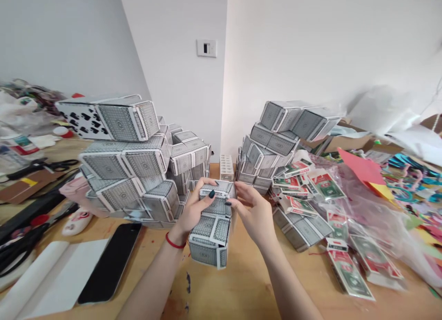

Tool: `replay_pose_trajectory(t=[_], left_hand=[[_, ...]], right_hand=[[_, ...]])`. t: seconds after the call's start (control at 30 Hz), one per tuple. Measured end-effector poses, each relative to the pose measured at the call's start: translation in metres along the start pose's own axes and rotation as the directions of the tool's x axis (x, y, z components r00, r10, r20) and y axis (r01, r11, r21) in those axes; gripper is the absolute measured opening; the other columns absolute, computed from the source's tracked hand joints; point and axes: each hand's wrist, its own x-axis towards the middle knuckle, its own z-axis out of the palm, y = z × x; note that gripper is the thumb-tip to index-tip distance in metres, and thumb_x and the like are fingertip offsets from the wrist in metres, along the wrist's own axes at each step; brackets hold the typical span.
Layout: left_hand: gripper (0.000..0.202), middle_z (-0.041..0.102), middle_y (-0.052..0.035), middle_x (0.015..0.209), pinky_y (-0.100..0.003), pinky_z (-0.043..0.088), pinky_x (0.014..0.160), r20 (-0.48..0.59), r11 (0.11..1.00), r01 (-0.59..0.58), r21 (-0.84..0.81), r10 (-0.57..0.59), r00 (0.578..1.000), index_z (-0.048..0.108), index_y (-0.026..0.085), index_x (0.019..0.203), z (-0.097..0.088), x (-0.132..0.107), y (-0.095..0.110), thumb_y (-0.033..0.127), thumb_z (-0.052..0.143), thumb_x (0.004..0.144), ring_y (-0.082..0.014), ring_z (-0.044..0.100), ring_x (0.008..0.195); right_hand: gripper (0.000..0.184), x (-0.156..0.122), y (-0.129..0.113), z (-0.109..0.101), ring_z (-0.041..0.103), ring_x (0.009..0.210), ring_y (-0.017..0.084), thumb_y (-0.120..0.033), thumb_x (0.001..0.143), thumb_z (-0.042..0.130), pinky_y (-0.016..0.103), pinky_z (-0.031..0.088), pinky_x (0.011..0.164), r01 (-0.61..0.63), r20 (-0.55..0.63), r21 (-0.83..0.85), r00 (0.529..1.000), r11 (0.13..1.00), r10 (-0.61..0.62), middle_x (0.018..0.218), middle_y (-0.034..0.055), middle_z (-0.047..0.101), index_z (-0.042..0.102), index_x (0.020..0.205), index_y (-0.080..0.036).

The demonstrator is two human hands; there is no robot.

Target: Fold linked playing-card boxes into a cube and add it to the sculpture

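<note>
Between two card stacks on the counter, your left hand clamped the card block at its far end and your right hand pinched its edge, seemingly to steady it

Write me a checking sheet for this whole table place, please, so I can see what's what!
Surface: wooden tabletop, with some red and dark marks.
Job's things: patterned card block between the hands; left stack and right stack of similar blocks behind.
Clutter: dark-screened phone beside white paper; red-and-green card packs and red paper on the right.
Fingers: left hand holds the block, thumb on top; right hand has fingertips at its right side.
Cables: nothing clearly seen.
Surroundings: pale walls, with a wall plate.
</note>
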Motion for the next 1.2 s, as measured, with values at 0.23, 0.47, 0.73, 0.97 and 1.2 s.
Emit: replay_pose_trajectory(t=[0.23,0.47,0.73,0.97,1.2], left_hand=[[0.03,0.056,0.0016,0.08,-0.021,0.042,0.057,-0.155,0.999,-0.048,-0.025,0.044,0.987,0.048,0.022,0.098,0.003,0.002,0.001,0.033,0.064,0.074,-0.0115,0.054,0.062],[0.026,0.053,-0.0036,0.103,-0.028,0.042,0.083,-0.284,0.866,-0.326,0.381,0.445,0.849,0.051,0.021,0.096,-0.003,0.002,-0.002,0.033,0.062,0.076,-0.0182,0.053,0.093],[0.023,0.047,-0.0058,0.115,-0.032,0.035,0.097,-0.135,0.737,-0.442,0.511,0.577,0.806,0.049,0.022,0.1,-0.01,0.001,-0.005,0.03,0.058,0.08,-0.0198,0.047,0.109],[0.021,0.046,-0.0075,0.118,-0.038,0.034,0.1,-0.072,0.657,-0.516,0.549,0.653,0.754,0.051,0.022,0.097,-0.011,-0.001,-0.003,0.034,0.057,0.081,-0.0234,0.043,0.117],[0.074,0.035,-0.0102,0.141,-0.04,0.038,0.101,-0.087,0.767,-0.44,0.467,0.535,0.84,0.021,0.03,0.137,-0.003,0.001,-0.002,0.035,0.064,0.076,-0.0249,0.04,0.127]], right_hand=[[0.044,0.006,0.003,-0.005,0.061,0.105,0.027,-0.037,0.066,0.073,0.043,0.046,0.094,-0.106,0.112,0.18,0.99,0.978,0.086,0.112,0.0102,0.067,0.066,0.105,-0.018],[0.06,0.003,0.004,-0.007,0.057,0.109,0.024,-0.045,0.077,0.062,0.04,0.052,0.084,-0.31,0.431,0.15,0.875,0.939,0.22,0.136,0.0044,0.049,0.044,0.133,-0.031],[0.077,0.002,-0.007,-0.006,0.063,0.086,0.015,-0.037,0.077,0.064,0.026,0.056,0.058,-0.55,0.627,0.208,0.71,0.809,0.321,0.127,0.0012,0.055,0.021,0.141,-0.038],[0.074,0.003,-0.005,-0.009,0.06,0.07,0.009,-0.03,0.076,0.065,0.02,0.052,0.055,-0.539,0.612,0.232,0.727,0.809,0.309,0.119,-0.0001,0.06,0.027,0.139,-0.039],[0.076,0.002,-0.006,-0.007,0.061,0.084,0.013,-0.032,0.076,0.066,0.024,0.052,0.064,-0.355,0.486,0.343,0.859,0.87,0.159,0.138,0.0033,0.045,0.025,0.14,-0.039]])
